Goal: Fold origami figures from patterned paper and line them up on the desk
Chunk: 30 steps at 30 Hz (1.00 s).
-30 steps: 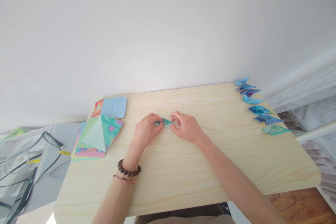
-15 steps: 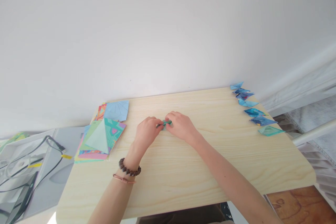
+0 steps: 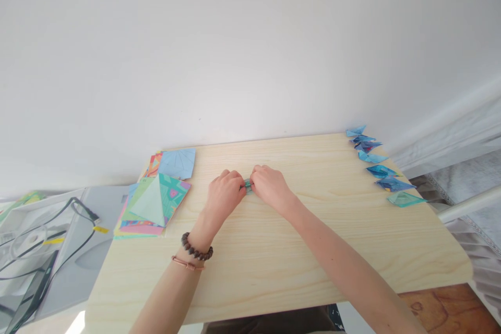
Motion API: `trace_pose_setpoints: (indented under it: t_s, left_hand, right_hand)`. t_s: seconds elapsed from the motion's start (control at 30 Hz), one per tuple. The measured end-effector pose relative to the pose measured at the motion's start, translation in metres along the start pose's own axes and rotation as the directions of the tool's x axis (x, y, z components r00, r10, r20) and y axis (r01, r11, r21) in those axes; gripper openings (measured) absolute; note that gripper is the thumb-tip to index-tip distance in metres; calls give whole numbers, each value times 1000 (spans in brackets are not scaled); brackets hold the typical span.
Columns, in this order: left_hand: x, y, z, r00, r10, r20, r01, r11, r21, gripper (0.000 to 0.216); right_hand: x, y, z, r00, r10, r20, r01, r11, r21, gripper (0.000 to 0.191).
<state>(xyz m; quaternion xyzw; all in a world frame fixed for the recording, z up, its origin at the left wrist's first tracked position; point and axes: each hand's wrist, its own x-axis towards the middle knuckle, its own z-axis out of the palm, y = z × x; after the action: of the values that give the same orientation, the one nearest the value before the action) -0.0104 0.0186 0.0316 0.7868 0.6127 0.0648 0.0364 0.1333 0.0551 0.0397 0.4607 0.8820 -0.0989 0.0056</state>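
A small folded piece of green origami paper (image 3: 248, 186) lies between my two hands, over the middle of the wooden table. My left hand (image 3: 226, 191) is closed and pinches its left end. At the right end, the fingers of my right hand (image 3: 270, 185) are closed on it too. Most of the paper is hidden behind the fingers, so its exact shape cannot be made out. A beaded bracelet and a copper-coloured bangle circle my left wrist.
Colourful origami sheets (image 3: 156, 203) are piled on the table's left side, beside a creased blue sheet (image 3: 178, 163). Several folded blue and green paper figures (image 3: 381, 171) line the right edge. A box with cables (image 3: 39, 240) stands left of the table (image 3: 274, 276). A white wall rises behind.
My hands have drawn slightly closer together on the green paper, and the left fingers now cover more of its left end. The whole view has shifted a little.
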Motion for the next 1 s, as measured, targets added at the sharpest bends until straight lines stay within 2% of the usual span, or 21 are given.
trace_pose_setpoints:
  t_s: [0.23, 0.5, 0.7, 0.77, 0.87, 0.93, 1.0]
  left_hand:
    - [3, 0, 2, 999, 49, -10, -49, 998, 29, 17]
    - [-2, -4, 2, 999, 31, -12, -31, 1000, -3, 15]
    - [-3, -8, -1, 1000, -11, -4, 11, 997, -78, 15]
    - [-3, -12, -1, 1000, 15, 8, -13, 990, -141, 16]
    - [-3, -23, 0, 992, 119, 40, -99, 938, -333, 22]
    - [-4, -32, 2, 986, 152, 66, -106, 883, -457, 34]
    - [-4, -38, 4, 989, 100, 108, -22, 827, -562, 32]
  right_hand:
    - [3, -4, 1, 1000, -17, -22, 16, 998, -60, 17]
    - [-3, 0, 4, 999, -13, -51, 12, 1000, -20, 18]
    - [-5, 11, 10, 998, 17, -68, -10, 994, 112, 18]
    - [-4, 12, 10, 998, 10, -62, -1, 990, 143, 18]
    - [-3, 18, 9, 999, -2, -40, 13, 964, 265, 16]
    - [-4, 27, 8, 1000, -13, -15, 18, 908, 420, 18]
    - [-6, 37, 7, 998, -58, 37, 24, 796, 605, 21]
